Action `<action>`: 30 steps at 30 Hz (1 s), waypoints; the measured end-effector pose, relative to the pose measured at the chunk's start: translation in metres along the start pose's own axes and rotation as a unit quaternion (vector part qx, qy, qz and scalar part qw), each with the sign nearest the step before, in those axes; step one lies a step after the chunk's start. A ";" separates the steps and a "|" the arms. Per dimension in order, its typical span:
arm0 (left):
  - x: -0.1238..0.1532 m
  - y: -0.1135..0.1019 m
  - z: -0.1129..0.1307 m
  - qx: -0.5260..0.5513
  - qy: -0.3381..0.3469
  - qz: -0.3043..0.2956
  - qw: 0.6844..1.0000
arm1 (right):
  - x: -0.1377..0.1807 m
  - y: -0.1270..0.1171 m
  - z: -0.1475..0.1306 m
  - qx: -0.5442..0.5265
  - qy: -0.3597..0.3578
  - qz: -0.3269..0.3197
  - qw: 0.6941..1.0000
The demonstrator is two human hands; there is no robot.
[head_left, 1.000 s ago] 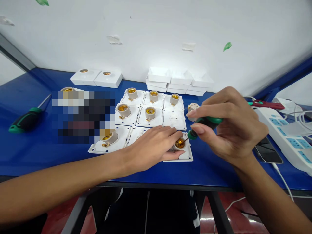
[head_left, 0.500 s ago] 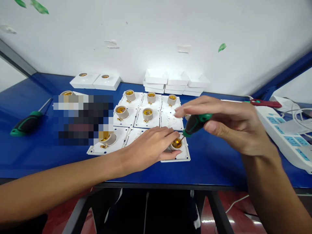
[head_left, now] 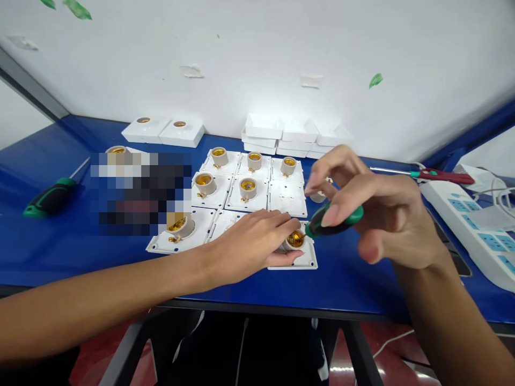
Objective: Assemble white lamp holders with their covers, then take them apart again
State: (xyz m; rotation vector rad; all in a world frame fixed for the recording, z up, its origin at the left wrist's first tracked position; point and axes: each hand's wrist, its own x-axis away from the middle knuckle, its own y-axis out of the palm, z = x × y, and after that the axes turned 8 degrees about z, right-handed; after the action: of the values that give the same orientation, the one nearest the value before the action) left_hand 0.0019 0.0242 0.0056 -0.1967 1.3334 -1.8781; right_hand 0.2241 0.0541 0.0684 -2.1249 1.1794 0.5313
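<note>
My left hand (head_left: 257, 241) grips a round lamp socket (head_left: 295, 239) with a brass-coloured thread inside, its thumb and fingers around the rim. That socket sits on a white square base plate (head_left: 309, 260) at the front right of a group. My right hand (head_left: 362, 209) has its fingers on the green and black handle of a screwdriver (head_left: 333, 220), which lies tilted low to the right. The screwdriver's tip reaches into the socket; its very end is hidden. Behind my hands stand several more plates with sockets (head_left: 248, 187), and one bare plate (head_left: 287, 198).
White covers (head_left: 261, 127) are stacked by the wall, with two socketed covers (head_left: 183, 131) left of them. Another screwdriver (head_left: 52, 198) lies far left, a red-handled one (head_left: 446, 176) at right. A power strip (head_left: 475, 230) lies at the right edge. Part of the left side is pixelated.
The screwdriver handle has tipped lower to the right, and my right fingers have shifted and curled around it. My left hand stays on the socket. The view has shifted slightly.
</note>
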 end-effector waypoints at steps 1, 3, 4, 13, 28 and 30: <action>0.000 0.000 0.000 -0.004 0.002 0.003 1.000 | 0.000 0.002 0.001 0.004 -0.002 0.030 1.000; 0.001 0.001 0.000 -0.008 0.008 0.013 1.000 | 0.001 0.005 0.003 -0.003 0.012 0.050 0.999; 0.001 0.002 0.000 -0.007 0.010 0.016 1.000 | 0.001 0.006 0.004 -0.014 0.027 0.040 0.999; 0.001 0.002 0.001 -0.003 0.004 0.017 1.000 | 0.003 0.010 0.016 -0.216 0.047 -0.029 0.975; 0.003 0.005 -0.001 -0.041 0.015 0.034 0.998 | 0.004 0.005 0.031 -0.305 0.089 0.008 0.948; 0.003 0.004 0.000 -0.042 0.014 0.031 0.999 | 0.005 0.006 0.032 -0.304 0.089 0.024 0.948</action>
State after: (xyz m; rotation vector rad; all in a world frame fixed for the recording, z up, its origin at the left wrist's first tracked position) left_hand 0.0016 0.0214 0.0013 -0.1708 1.4226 -1.7817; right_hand 0.2203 0.0713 0.0408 -2.7160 1.2835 0.8225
